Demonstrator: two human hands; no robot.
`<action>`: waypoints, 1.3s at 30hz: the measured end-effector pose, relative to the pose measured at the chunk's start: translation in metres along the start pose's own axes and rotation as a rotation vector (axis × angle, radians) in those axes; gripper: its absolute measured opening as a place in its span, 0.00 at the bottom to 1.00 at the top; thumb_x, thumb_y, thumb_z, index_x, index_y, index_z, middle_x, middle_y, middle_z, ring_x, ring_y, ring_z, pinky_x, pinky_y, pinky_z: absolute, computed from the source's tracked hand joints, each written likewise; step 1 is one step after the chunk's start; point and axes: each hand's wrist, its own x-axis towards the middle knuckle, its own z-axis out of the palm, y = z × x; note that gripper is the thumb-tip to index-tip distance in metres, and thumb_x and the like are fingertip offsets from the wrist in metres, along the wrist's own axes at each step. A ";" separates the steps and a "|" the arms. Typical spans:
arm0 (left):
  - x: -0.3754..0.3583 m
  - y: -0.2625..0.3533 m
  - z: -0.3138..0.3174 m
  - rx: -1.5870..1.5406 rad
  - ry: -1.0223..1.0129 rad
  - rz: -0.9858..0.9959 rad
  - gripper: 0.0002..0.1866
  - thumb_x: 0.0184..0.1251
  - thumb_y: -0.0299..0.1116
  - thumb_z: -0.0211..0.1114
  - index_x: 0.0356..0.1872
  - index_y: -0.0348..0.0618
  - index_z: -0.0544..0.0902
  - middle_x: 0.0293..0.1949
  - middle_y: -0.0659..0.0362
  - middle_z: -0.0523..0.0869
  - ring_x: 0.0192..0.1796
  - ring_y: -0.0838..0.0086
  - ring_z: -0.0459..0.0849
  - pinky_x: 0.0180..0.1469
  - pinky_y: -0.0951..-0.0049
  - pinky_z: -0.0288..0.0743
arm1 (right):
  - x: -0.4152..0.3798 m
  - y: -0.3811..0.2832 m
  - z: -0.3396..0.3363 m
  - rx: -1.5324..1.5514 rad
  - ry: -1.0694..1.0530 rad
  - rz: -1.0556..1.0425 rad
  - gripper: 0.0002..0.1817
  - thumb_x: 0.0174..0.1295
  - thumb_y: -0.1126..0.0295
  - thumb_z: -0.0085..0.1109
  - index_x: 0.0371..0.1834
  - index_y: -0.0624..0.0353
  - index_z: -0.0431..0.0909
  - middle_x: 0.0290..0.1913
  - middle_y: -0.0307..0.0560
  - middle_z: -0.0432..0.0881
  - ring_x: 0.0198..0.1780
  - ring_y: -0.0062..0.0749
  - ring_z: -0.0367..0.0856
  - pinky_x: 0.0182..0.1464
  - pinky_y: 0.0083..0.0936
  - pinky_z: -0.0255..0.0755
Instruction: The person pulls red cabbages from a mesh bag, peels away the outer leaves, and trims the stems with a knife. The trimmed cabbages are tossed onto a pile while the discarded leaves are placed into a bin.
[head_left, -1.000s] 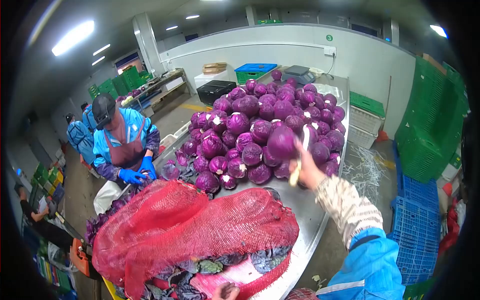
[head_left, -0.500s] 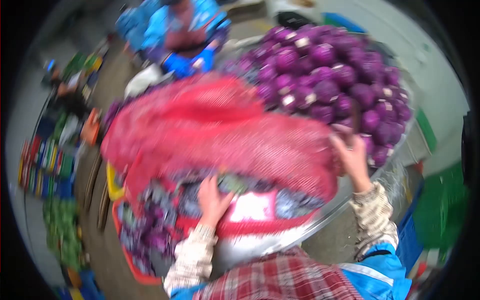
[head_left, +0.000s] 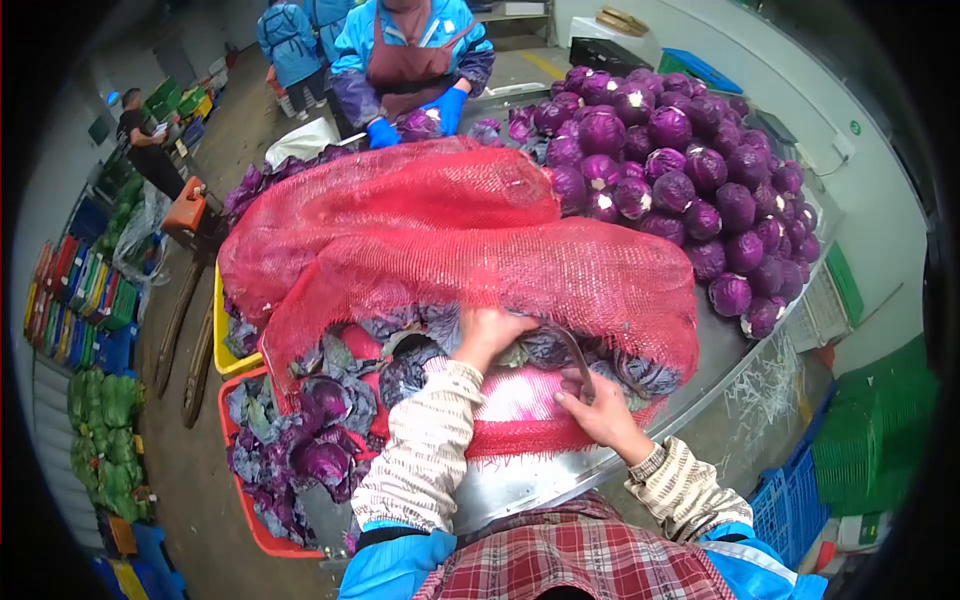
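A large red mesh sack [head_left: 500, 262] lies across the metal table, with its near side gaping over purple cabbages [head_left: 648, 372] in dark outer leaves. My left hand [head_left: 486, 334] reaches into this gap against the cabbages. Its thumb shows, but its other fingers are hidden under the mesh edge. My right hand [head_left: 604, 412] is closed around a knife, whose dark, slightly curved blade [head_left: 576, 352] points up and away in front of the cabbages. Below both hands is a flap of the red mesh [head_left: 530, 437] with a pale printed label [head_left: 520, 396].
Trimmed purple cabbages [head_left: 680, 170] are heaped at the back right of the metal table [head_left: 540, 490]. An orange-red crate [head_left: 262, 535] with loose leaves stands at the near left, beside a yellow crate [head_left: 222, 340]. Across the table, a person in blue gloves [head_left: 448, 108] holds a cabbage.
My right hand has come from the sack's right end down to its near opening, bringing the knife. The left hand has moved up and right, deeper under the mesh edge.
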 end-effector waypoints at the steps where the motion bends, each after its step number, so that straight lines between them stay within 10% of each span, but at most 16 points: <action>1: 0.008 -0.006 0.004 -0.042 0.052 0.069 0.39 0.37 0.50 0.78 0.48 0.29 0.77 0.44 0.42 0.83 0.54 0.51 0.79 0.60 0.62 0.70 | 0.003 0.001 0.001 0.034 0.022 0.037 0.24 0.56 0.62 0.67 0.52 0.67 0.78 0.43 0.53 0.84 0.43 0.35 0.84 0.48 0.28 0.75; 4: -0.001 0.008 -0.015 -0.049 -0.494 -0.304 0.42 0.36 0.47 0.78 0.52 0.29 0.73 0.52 0.40 0.78 0.58 0.51 0.76 0.60 0.62 0.70 | 0.009 -0.001 0.004 0.063 0.115 0.010 0.24 0.57 0.64 0.67 0.52 0.69 0.77 0.45 0.57 0.84 0.48 0.38 0.84 0.52 0.29 0.74; 5: -0.037 -0.005 0.009 0.043 0.007 -0.067 0.43 0.33 0.42 0.77 0.53 0.30 0.70 0.58 0.39 0.72 0.62 0.50 0.72 0.62 0.60 0.69 | 0.012 -0.002 0.005 0.124 0.151 -0.009 0.23 0.57 0.64 0.67 0.52 0.69 0.77 0.46 0.58 0.84 0.47 0.39 0.84 0.52 0.29 0.74; 7: -0.079 0.012 0.003 -0.086 0.290 0.203 0.46 0.30 0.40 0.78 0.58 0.34 0.69 0.58 0.42 0.73 0.62 0.49 0.71 0.62 0.55 0.66 | 0.012 -0.008 0.006 0.135 0.159 0.025 0.25 0.56 0.64 0.68 0.53 0.69 0.76 0.45 0.58 0.84 0.47 0.38 0.84 0.52 0.29 0.74; 16: -0.083 0.028 -0.047 0.126 -0.220 0.190 0.44 0.36 0.54 0.78 0.56 0.38 0.75 0.45 0.47 0.82 0.49 0.54 0.80 0.51 0.58 0.72 | -0.002 0.037 0.032 0.346 0.124 -0.058 0.26 0.62 0.63 0.60 0.60 0.66 0.72 0.53 0.57 0.80 0.55 0.40 0.79 0.59 0.32 0.69; 19: -0.114 0.008 -0.048 0.195 -0.421 0.100 0.50 0.34 0.57 0.78 0.59 0.38 0.71 0.45 0.47 0.81 0.50 0.54 0.81 0.48 0.57 0.76 | -0.020 0.042 0.043 0.419 0.103 0.128 0.29 0.62 0.55 0.62 0.58 0.67 0.73 0.46 0.56 0.84 0.45 0.41 0.83 0.49 0.34 0.75; 21: -0.132 0.014 -0.055 0.169 -0.476 0.004 0.54 0.33 0.58 0.79 0.62 0.37 0.67 0.47 0.45 0.81 0.51 0.51 0.81 0.50 0.57 0.76 | -0.027 0.047 0.048 0.161 0.042 0.172 0.28 0.63 0.55 0.60 0.61 0.63 0.72 0.25 0.42 0.80 0.18 0.20 0.74 0.20 0.22 0.68; 25: -0.163 0.003 -0.057 -0.029 -0.269 -0.084 0.55 0.31 0.48 0.82 0.64 0.35 0.65 0.54 0.43 0.77 0.54 0.49 0.78 0.56 0.58 0.74 | -0.038 0.018 0.059 0.304 -0.105 0.188 0.32 0.58 0.49 0.64 0.52 0.71 0.77 0.33 0.54 0.84 0.34 0.32 0.82 0.39 0.30 0.74; 29: -0.215 -0.005 -0.140 -0.067 0.099 -0.147 0.53 0.32 0.37 0.83 0.65 0.34 0.63 0.58 0.45 0.75 0.59 0.59 0.77 0.60 0.63 0.72 | -0.061 -0.034 0.089 0.316 -0.305 -0.092 0.29 0.57 0.56 0.68 0.57 0.65 0.76 0.34 0.46 0.81 0.28 0.22 0.73 0.34 0.25 0.71; 33: -0.297 -0.041 -0.181 -0.533 0.376 -0.661 0.44 0.51 0.29 0.73 0.67 0.33 0.56 0.56 0.42 0.75 0.53 0.61 0.81 0.57 0.64 0.76 | -0.056 -0.045 0.154 0.385 -0.402 -0.352 0.39 0.49 0.55 0.75 0.63 0.62 0.70 0.45 0.51 0.80 0.43 0.36 0.79 0.46 0.31 0.74; 36: -0.339 -0.069 -0.171 -0.751 0.511 -1.301 0.42 0.62 0.45 0.66 0.67 0.29 0.56 0.55 0.42 0.74 0.48 0.64 0.81 0.22 0.75 0.78 | -0.061 -0.027 0.195 0.124 -0.590 -0.375 0.42 0.47 0.54 0.74 0.64 0.63 0.68 0.49 0.61 0.78 0.50 0.51 0.79 0.54 0.38 0.72; 39: -0.346 -0.068 -0.171 -0.426 0.619 -1.003 0.46 0.56 0.38 0.71 0.68 0.27 0.53 0.57 0.40 0.70 0.54 0.56 0.77 0.50 0.60 0.76 | -0.064 -0.046 0.213 0.062 -0.628 -0.334 0.34 0.50 0.63 0.72 0.60 0.64 0.72 0.49 0.58 0.79 0.51 0.46 0.79 0.53 0.34 0.72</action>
